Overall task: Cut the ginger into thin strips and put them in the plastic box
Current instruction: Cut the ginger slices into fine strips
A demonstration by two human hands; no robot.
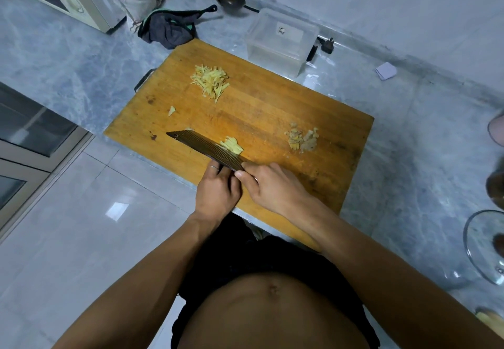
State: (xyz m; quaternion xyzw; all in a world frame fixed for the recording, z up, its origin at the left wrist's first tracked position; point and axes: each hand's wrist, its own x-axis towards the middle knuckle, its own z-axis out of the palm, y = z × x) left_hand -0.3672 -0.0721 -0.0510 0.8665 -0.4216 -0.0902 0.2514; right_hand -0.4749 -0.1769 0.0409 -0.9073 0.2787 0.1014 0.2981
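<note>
Pale yellow ginger strips (210, 80) lie heaped near the cutting board's (272, 108) far edge, before the clear plastic box (281, 40). The right hand (275, 187) grips the cleaver (201, 147), which carries more slivers; the left hand (218, 190) curls against the blade.

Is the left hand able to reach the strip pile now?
Probably yes. The left hand sits by the knife; bare board lies between it and the pile.

Right hand (275, 187) holds cleaver (204, 148) carrying ginger strips (232, 145); left hand (218, 192) touches blade; board (272, 108) beneath.
</note>
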